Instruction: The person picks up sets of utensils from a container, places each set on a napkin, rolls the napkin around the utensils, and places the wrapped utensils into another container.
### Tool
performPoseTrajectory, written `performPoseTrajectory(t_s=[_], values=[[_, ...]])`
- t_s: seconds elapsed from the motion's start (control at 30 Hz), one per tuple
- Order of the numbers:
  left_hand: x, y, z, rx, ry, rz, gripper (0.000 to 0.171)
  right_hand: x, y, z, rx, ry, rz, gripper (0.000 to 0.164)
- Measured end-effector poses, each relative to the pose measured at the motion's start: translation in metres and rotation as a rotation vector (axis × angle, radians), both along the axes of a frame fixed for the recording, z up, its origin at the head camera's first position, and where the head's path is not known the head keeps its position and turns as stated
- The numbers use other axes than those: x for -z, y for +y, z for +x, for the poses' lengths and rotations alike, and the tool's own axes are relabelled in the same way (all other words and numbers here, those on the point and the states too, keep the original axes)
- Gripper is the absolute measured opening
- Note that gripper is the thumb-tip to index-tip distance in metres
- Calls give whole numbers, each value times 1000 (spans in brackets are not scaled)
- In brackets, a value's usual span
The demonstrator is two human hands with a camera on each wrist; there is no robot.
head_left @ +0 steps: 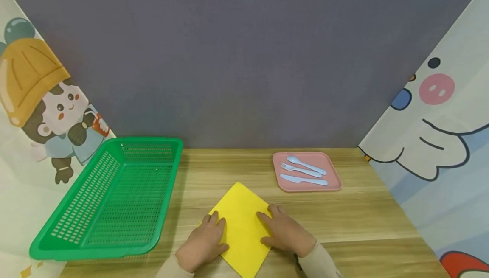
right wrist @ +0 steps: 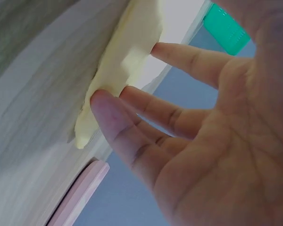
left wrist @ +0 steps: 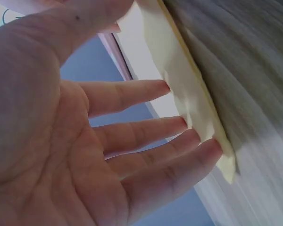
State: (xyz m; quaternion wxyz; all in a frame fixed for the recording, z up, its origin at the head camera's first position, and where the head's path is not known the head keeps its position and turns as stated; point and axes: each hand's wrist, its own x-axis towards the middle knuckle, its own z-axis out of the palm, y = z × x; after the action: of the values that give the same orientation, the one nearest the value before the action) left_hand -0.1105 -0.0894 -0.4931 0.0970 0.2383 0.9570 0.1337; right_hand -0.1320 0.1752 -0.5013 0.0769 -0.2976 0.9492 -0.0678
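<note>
A folded yellow napkin (head_left: 243,223) lies flat on the wooden table, turned so that one corner points away from me. On its left corner rests my left hand (head_left: 204,240), fingers spread. My right hand (head_left: 287,231) touches the right corner in much the same way. From the left wrist, straight fingertips are seen pressing on the napkin (left wrist: 191,80) close to its edge. The right wrist view has the fingertips on the napkin (right wrist: 125,52) too, with nothing gripped.
To the left stands a green plastic basket (head_left: 173,189) with perforated walls. At the back right a pink tray (head_left: 309,188) holds a light blue spoon (head_left: 307,165), fork (head_left: 302,170) and knife (head_left: 304,180). A grey panel (head_left: 244,65) rises behind the table (head_left: 355,218).
</note>
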Motion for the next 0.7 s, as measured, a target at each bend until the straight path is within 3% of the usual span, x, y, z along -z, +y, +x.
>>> performPoseTrajectory(t_s=[0.17, 0.7], values=[[2, -1, 0, 17, 15, 2, 76, 0, -1, 2, -7, 22, 5, 67], [6, -7, -3, 30, 3, 33, 75, 2, -1, 9, 5, 77, -14, 68]])
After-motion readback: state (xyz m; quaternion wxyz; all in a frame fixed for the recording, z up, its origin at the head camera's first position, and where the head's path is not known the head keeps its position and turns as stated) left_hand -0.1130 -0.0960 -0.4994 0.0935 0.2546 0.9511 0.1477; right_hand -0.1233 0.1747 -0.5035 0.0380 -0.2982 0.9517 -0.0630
